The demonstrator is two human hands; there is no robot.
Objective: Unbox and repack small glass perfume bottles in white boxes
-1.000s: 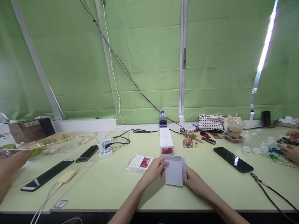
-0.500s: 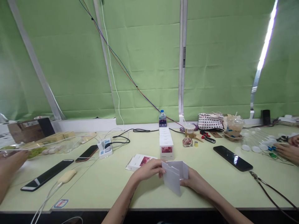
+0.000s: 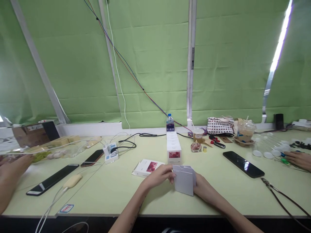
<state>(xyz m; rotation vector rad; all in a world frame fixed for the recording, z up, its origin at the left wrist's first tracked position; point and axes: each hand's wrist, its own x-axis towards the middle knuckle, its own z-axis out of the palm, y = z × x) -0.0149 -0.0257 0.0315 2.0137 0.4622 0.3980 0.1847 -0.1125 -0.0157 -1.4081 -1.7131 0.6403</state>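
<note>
Right now, my view from this end puts the unprinted side of a white carton (image 3: pixel 184 182) in the lower centre of the frame, between the two hands. My left hand (image 3: pixel 160 176) has its fingers closed on the carton's upper left edge, thumb toward me; my right hand (image 3: pixel 204 188) supports the right side, with some fingers hidden behind the card, so I cannot tell how they are spread there. The panel facing me looks taller than wide, its long axis running roughly up the frame with a slight lean, and a fold crosses it near the top. I cannot see whether anything is inside. The row of white boxes (image 3: pixel 174 157) lies straight beyond the carton, at the centre of the frame, its long axis running away from me toward the water bottle (image 3: pixel 170 125). Its near end sits close above the carton, roughly between the hands. The flat white cartons (image 3: pixel 143 168) lie left of that row, just beyond my left hand, which is much the nearer one. Over on the right of the surface (image 3: pixel 209 205), the black phone (image 3: pixel 243 164) rests on a slant, with the pliers (image 3: pixel 267 183) below its lower right end.
</note>
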